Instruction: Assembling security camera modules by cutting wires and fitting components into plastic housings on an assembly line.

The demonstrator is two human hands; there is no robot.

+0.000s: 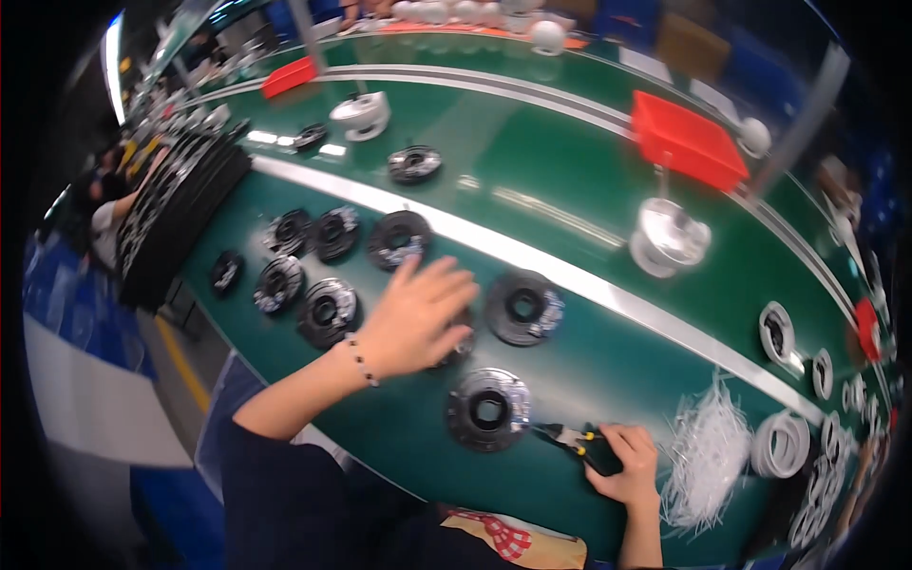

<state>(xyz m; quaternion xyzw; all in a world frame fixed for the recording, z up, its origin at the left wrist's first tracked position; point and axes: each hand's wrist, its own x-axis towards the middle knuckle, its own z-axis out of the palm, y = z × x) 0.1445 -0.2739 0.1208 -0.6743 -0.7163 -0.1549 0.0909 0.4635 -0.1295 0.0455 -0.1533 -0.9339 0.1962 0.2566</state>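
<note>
My left hand (418, 318), fingers spread, hovers over a group of black round parts with ring-shaped middles. One black disc (400, 237) is just beyond its fingertips, and another part beneath the palm is mostly hidden. My right hand (627, 464) grips the handles of small cutting pliers (573, 438) with black and yellow grips. Their jaws point left at a black round part (489, 410) with silvery pieces on its right side; whether they touch it I cannot tell. Above that part lies a similar black disc (524, 308).
A heap of thin white strips (708, 458) lies right of my right hand, beside stacked white rings (781, 444). Across a pale rail, the green belt carries white round housings (669, 237) and a red tray (686, 141). A black rack (180, 214) stands at the left, near another person.
</note>
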